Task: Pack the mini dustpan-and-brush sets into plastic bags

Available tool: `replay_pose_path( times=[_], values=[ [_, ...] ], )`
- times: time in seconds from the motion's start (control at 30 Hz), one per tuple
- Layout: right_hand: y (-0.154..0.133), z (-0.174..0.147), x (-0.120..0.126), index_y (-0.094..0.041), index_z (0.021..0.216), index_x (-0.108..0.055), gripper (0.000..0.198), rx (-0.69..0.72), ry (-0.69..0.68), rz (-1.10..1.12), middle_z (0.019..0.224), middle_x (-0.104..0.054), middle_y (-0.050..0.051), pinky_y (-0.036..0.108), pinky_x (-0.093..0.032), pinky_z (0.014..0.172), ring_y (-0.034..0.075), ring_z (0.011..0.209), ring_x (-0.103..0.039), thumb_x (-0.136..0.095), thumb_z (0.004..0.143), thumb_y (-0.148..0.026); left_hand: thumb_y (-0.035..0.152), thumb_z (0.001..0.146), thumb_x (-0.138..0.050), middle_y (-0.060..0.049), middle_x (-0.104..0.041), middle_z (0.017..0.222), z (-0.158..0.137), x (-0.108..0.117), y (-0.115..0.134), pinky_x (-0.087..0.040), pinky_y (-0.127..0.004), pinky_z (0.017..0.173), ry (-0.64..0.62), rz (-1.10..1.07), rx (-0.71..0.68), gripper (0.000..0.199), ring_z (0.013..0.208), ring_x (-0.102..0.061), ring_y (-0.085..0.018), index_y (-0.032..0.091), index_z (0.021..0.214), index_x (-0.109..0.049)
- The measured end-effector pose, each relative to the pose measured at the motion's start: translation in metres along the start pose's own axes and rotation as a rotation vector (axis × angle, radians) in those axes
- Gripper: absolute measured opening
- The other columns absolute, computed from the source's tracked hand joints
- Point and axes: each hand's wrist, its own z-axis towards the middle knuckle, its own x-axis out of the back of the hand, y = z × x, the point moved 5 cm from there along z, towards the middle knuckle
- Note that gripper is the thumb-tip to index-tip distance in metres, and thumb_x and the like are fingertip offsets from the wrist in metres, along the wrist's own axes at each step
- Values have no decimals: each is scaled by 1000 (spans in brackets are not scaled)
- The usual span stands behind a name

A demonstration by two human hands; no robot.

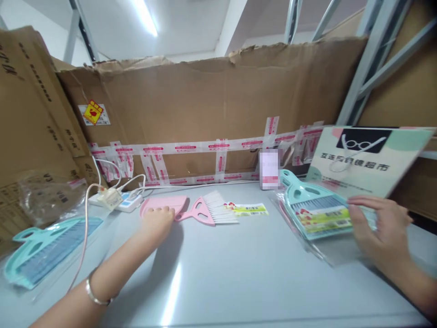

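My left hand (159, 223) is closed on the near edge of a pink dustpan (175, 202) lying on the table. Just right of its fingers lies a small pink hand brush (201, 212) with white bristles. A loose printed label card (251, 209) sits by the bristle tips. On the right, my right hand (382, 228) grips the end of a teal dustpan and brush set (307, 200), which carries a similar label. Its thumb presses near the label. Clear wrap and a pink edge show beneath that set.
Another teal dustpan and brush set (51, 248) in clear wrap lies at the left. A power strip (129, 200) with plugs and white cables is behind it. A phone (270, 168) leans against the cardboard (205, 105). A printed board (365, 159) stands behind my right hand.
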Motion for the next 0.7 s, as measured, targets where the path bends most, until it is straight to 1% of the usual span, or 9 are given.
replay_pose_path(
  times=[0.1, 0.2, 0.33, 0.4, 0.47, 0.5, 0.57, 0.63, 0.7],
  values=[
    [-24, 14, -5, -23, 83, -48, 10, 115, -65, 58, 79, -59, 9, 42, -37, 74, 27, 77, -56, -44, 82, -32, 11, 80, -38, -15, -64, 94, 12, 1, -3, -44, -40, 70, -45, -2, -62, 25, 88, -61, -30, 11, 92, -60],
    [-63, 29, -18, -23, 91, -48, 9, 202, -179, 238, 82, -57, 8, 40, -40, 73, 24, 80, -56, -45, 82, -25, 9, 81, -35, -15, -64, 94, 23, -5, -5, -44, -40, 71, -63, 5, -97, 27, 89, -61, -30, 11, 93, -59],
    [-125, 33, -50, -23, 99, -49, 19, 300, -437, 525, 92, -56, 7, 33, -44, 74, 20, 89, -55, -46, 82, -17, 3, 79, -33, -15, -65, 92, 28, -15, -4, -42, -42, 72, -76, 37, -103, 31, 87, -61, -30, 10, 94, -59],
    [-149, 28, -66, -24, 100, -50, 20, 282, -585, 645, 94, -58, 6, 32, -46, 75, 18, 91, -55, -45, 83, -16, 1, 77, -35, -14, -64, 91, 26, -12, -4, -43, -42, 72, -44, 63, -99, 31, 86, -61, -30, 10, 93, -59],
    [-163, 21, -80, -26, 98, -51, 17, 159, -731, 742, 93, -59, 4, 32, -47, 75, 18, 89, -57, -44, 84, -21, 0, 75, -36, -12, -64, 90, 21, -4, -4, -44, -40, 70, 31, 94, -104, 31, 84, -61, -28, 13, 92, -59],
    [-164, 17, -86, -27, 97, -52, 15, 48, -794, 780, 92, -60, 4, 33, -48, 75, 18, 88, -57, -44, 85, -25, 0, 75, -37, -11, -65, 88, 17, 3, -3, -44, -40, 69, 96, 111, -118, 31, 81, -61, -27, 14, 90, -59],
    [-158, 9, -97, -27, 96, -53, 18, -253, -856, 839, 93, -60, 5, 35, -49, 76, 19, 88, -58, -45, 83, -37, 1, 77, -37, -9, -65, 82, 8, 21, 0, -45, -37, 63, 301, 142, -192, 29, 72, -61, -24, 16, 84, -60],
    [-145, 0, -105, -26, 99, -52, 29, -583, -834, 904, 101, -59, 7, 37, -49, 79, 21, 93, -57, -48, 79, -48, 4, 80, -37, -8, -65, 77, -5, 40, 8, -45, -34, 60, 564, 130, -376, 26, 67, -60, -21, 17, 79, -59],
    [-133, -8, -109, -26, 103, -50, 40, -875, -775, 1006, 111, -57, 7, 36, -47, 83, 22, 101, -55, -52, 74, -54, 6, 83, -37, -7, -65, 77, -21, 54, 17, -48, -33, 65, 785, 41, -629, 24, 70, -61, -19, 17, 79, -59]
  ],
)
